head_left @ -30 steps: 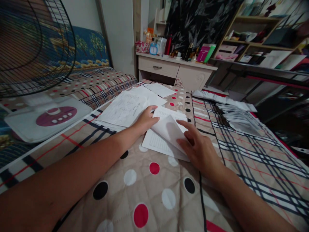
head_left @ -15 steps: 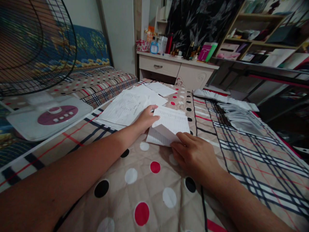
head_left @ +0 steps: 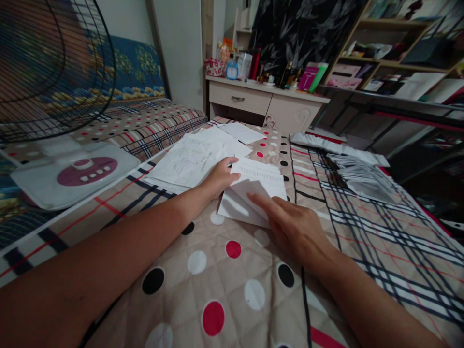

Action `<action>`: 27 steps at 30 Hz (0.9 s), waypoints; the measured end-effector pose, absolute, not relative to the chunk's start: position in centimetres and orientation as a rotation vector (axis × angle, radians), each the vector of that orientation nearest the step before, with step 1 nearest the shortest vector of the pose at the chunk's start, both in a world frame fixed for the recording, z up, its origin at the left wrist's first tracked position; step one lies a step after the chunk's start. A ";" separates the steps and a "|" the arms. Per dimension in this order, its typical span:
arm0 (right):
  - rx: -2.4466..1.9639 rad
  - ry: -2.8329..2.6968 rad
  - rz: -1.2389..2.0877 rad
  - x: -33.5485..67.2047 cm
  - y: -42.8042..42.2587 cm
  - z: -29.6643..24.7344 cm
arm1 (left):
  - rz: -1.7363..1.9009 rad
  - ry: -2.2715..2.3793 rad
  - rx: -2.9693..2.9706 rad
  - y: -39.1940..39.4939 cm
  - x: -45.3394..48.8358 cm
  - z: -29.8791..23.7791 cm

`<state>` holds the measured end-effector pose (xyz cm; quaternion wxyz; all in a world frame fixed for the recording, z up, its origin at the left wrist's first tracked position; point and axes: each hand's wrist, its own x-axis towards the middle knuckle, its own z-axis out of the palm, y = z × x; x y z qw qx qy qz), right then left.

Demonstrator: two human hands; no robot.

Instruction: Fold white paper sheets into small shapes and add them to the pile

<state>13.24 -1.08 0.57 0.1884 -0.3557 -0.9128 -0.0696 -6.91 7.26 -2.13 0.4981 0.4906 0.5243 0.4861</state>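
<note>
Right hand (head_left: 299, 229) has shifted since the earlier frame — its forefinger now extends over a raised leaf (head_left: 243, 190) rather than bunching at the corner — while the left hand (head_left: 221, 177) is unchanged at the left edge of the notebook (head_left: 263, 175), thumb and forefinger parted, clamping not determinable. Notebook lies on the dotted bedspread (head_left: 174, 290), just right of the loose sheets (head_left: 181, 159); step in hand is judged a page turn. Right thumb is obscured, so a pinch cannot be confirmed; the next move calls for guiding the leaf across, left edge steadied.
</note>
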 end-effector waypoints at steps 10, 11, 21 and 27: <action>-1.012 -2.711 -0.344 12.1 -1.9 0.8 | 1.198 1.284 1.190 7.4 -6.8 -2.3; -0.998 -2.693 -0.367 12.1 -1.8 0.7 | 1.196 1.288 1.194 7.4 -6.8 -2.3; -0.961 -2.490 -0.345 12.3 -1.5 0.3 | 1.185 1.254 1.195 7.2 -6.8 -2.2; -1.087 -2.401 -0.197 13.1 -1.1 0.0 | 1.187 1.260 1.205 7.4 -7.0 -2.4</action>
